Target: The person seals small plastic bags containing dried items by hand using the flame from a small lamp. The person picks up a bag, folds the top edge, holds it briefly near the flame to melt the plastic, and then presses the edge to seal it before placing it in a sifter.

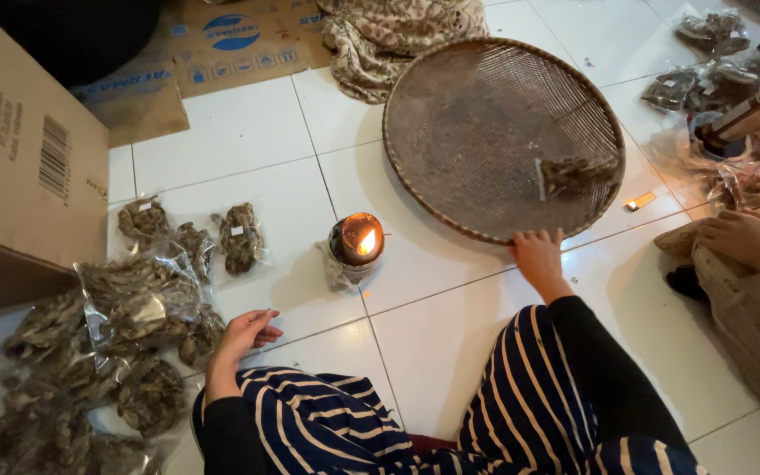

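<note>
My right hand [538,252] rests on the near rim of a large round woven tray [450,123] lying on the white tiled floor. One clear packet of dark dried pieces [573,173] lies on the tray's right side. My left hand [246,334] rests open on the floor, fingers loosely spread, just right of a heap of clear packets filled with dark dried pieces [125,308]. A small lit lamp with a flame [356,240] stands on the floor between my hands.
A cardboard box [19,167] stands at the left, flattened cardboard [222,44] at the back. Patterned cloth [398,35] lies beyond the tray. More packets [705,79] and another lit lamp [754,113] sit at right, near another person's foot [745,239].
</note>
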